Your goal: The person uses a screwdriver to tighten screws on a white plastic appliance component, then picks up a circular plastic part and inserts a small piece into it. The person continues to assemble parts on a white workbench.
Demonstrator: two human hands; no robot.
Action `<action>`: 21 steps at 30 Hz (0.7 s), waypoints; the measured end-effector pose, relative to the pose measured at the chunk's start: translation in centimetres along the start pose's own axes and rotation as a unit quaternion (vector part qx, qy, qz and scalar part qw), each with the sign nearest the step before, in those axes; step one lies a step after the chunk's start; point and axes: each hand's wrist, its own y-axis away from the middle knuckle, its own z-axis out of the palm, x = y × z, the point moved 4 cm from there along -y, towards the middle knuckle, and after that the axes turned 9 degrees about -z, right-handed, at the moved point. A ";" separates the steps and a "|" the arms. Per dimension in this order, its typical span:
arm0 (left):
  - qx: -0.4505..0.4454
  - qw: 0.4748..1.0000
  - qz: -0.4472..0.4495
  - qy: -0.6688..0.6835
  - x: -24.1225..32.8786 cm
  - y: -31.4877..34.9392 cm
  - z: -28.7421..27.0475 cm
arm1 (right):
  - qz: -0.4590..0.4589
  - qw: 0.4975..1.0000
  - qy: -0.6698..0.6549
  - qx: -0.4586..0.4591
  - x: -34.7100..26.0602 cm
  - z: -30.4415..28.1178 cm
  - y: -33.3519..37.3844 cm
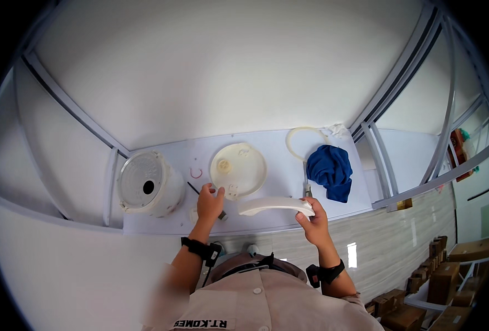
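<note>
My right hand (pixel 314 222) grips one end of a curved white handle (pixel 272 206), held level above the table's near edge. My left hand (pixel 210 204) is curled with thumb and fingertips close together, at the near-left rim of a round cream lid (pixel 250 171). Whatever is between those fingertips is too small to make out. Below this hand lies a tool with a dark shaft (pixel 193 188), partly covered by it. A round cream fitting (pixel 224 165) sits on the lid's left side. Just beyond my right hand is a screwdriver (pixel 308 190) with a thin shaft.
A white cylindrical tub (pixel 170 190) with a dark round hole in its top stands at the left. At the right are a crumpled blue cloth (pixel 330 172) and a looped pale ring (pixel 289 144). A small red curved piece (pixel 196 175) lies between tub and lid. Cardboard boxes (pixel 443 284) stand lower right.
</note>
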 end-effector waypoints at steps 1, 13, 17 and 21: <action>-0.002 1.000 -0.016 -0.017 0.4 -0.5 0.0 | 0.014 0.999 -0.029 0.001 0.4 -0.3 0.4; -0.012 0.988 -0.075 -0.131 2.2 -3.2 -0.4 | 0.016 0.970 -0.226 0.085 -1.1 -1.9 1.3; 0.007 0.995 -0.055 -0.084 2.6 -2.8 -0.4 | 0.016 0.958 -0.266 0.109 -1.5 -1.9 1.3; -0.054 0.981 -0.094 0.160 -2.1 -5.7 1.3 | 0.034 0.940 -0.327 0.089 -1.4 -0.7 0.3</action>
